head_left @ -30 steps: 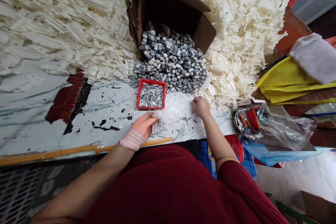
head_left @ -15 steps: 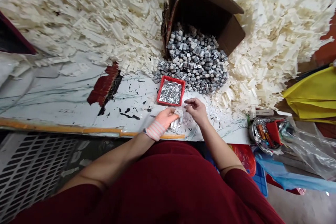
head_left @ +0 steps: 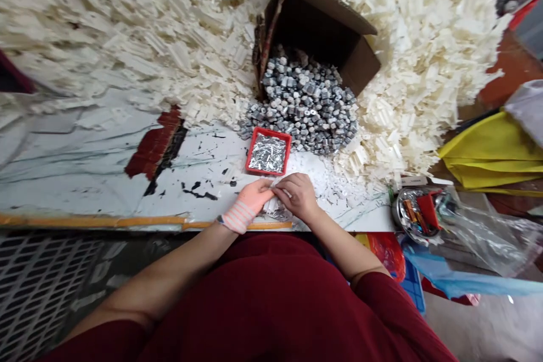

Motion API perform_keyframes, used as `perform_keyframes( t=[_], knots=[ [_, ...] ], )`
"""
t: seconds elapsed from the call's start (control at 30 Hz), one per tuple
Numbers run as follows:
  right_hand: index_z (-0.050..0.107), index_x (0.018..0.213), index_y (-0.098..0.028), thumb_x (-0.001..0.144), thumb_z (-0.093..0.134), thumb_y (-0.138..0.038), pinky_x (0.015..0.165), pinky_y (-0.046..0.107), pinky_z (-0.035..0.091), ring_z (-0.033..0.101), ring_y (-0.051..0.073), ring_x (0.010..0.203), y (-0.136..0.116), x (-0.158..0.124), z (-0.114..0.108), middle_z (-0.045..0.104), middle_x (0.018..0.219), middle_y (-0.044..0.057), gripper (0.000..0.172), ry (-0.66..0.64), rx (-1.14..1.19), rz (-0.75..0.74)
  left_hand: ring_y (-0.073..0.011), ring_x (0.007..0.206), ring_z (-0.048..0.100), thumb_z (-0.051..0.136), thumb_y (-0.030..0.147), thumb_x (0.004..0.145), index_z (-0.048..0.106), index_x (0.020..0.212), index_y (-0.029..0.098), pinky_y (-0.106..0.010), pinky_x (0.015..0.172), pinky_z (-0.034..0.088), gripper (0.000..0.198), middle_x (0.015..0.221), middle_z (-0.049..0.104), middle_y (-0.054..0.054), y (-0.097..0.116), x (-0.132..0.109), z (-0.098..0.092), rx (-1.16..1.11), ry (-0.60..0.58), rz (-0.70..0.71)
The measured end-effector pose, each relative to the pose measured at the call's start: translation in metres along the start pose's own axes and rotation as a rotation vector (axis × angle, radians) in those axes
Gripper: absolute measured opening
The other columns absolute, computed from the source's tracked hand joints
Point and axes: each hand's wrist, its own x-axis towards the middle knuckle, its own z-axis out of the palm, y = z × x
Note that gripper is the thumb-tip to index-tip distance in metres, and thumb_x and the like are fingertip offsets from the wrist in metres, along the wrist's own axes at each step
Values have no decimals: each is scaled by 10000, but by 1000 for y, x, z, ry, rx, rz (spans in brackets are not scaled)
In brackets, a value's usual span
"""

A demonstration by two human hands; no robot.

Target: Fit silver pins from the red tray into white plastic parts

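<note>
1. Your left hand [head_left: 250,199], with a striped pink cuff [head_left: 237,218] at its wrist, and your right hand [head_left: 298,197] now meet just in from the table's near edge; a moment ago they were slightly apart.
2. Your left fingers [head_left: 266,185] reach forward and touch your right hand, while your right fingers [head_left: 288,188] curl down over them. A small pale plastic piece [head_left: 276,195] shows between them, but you cannot tell whether either hand is grasping it.
3. Silvery scraps [head_left: 271,215] lie at 6 o'clock from your hands, on the paint-stained white tabletop [head_left: 89,195].
4. At 12 o'clock, a red tray [head_left: 268,151] holds bright metal pins [head_left: 267,154].
5. Just beyond it, a heap of grey hexagonal metal pieces [head_left: 303,104] spills from a tipped cardboard box [head_left: 320,25].
6. Ivory plastic parts [head_left: 407,85] are banked around the box, from 10 to 2 o'clock.
7. At 3 o'clock, a steel bowl [head_left: 411,215] sits beside a clear plastic bag [head_left: 487,243]; a yellow cloth [head_left: 487,150] lies farther out at 2 o'clock.
</note>
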Motion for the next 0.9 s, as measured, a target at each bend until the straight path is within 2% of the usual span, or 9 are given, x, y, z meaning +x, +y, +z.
perform_keyframes(
  t=[0.07,0.17,0.27,0.37,0.47,0.63,0.77,0.83,0.9],
  knots=[
    [675,889,-214,906,594,-325,806,341,427,604,187,864,-1,0,1,695,857,57,138,11,2,26,-106,519,454,600,333,702,682,914,137,-215,481,367,299,624,582,23,0,1,-2,27,-24,28],
    [669,864,-210,874,624,-304,787,328,446,609,185,852,1,-1,2,687,839,53,105,21,47,55,-99,478,408,594,360,709,684,1008,142,-216,446,351,381,587,538,39,-2,1,-2,24,-60,-9],
    [658,834,-209,834,642,-297,780,315,479,626,175,827,5,-3,-2,687,833,44,89,58,211,116,-98,461,412,603,368,704,673,1032,145,-215,420,364,404,585,512,45,0,-2,1,-15,-57,-82],
    [648,828,-202,806,654,-318,773,303,505,644,164,800,10,-4,-6,693,832,31,118,118,417,274,-102,473,444,620,344,692,673,1021,146,-212,418,387,388,591,512,42,5,-4,5,-50,-52,-108],
    [645,817,-198,779,678,-313,784,309,511,648,166,790,15,-1,-8,692,822,25,125,162,497,356,-93,455,427,626,300,688,679,982,137,-203,407,375,340,559,486,50,7,-2,8,-91,-60,-108],
    [639,841,-208,802,659,-306,785,326,514,643,173,800,16,3,-10,680,839,33,108,132,459,258,-88,435,398,637,268,688,679,997,125,-204,394,371,343,516,444,66,7,0,10,-136,-30,-122],
    [644,815,-223,839,611,-269,806,357,497,618,197,873,12,5,-9,662,861,58,62,50,314,60,-81,447,421,631,292,701,691,1009,132,-210,409,384,353,615,548,33,7,-1,8,-129,-26,-109],
    [644,799,-225,843,617,-283,823,360,491,608,195,882,11,5,-7,653,860,59,78,32,331,64,-85,459,430,623,314,711,697,1027,137,-214,420,384,369,647,584,20,6,-2,5,-94,-32,-73],
    [641,815,-222,818,659,-340,814,343,497,605,181,862,13,5,-3,644,868,46,119,46,444,178,-94,471,438,613,326,721,687,1080,145,-218,432,381,409,653,602,17,4,-2,2,-50,-48,-32]
  ],
)
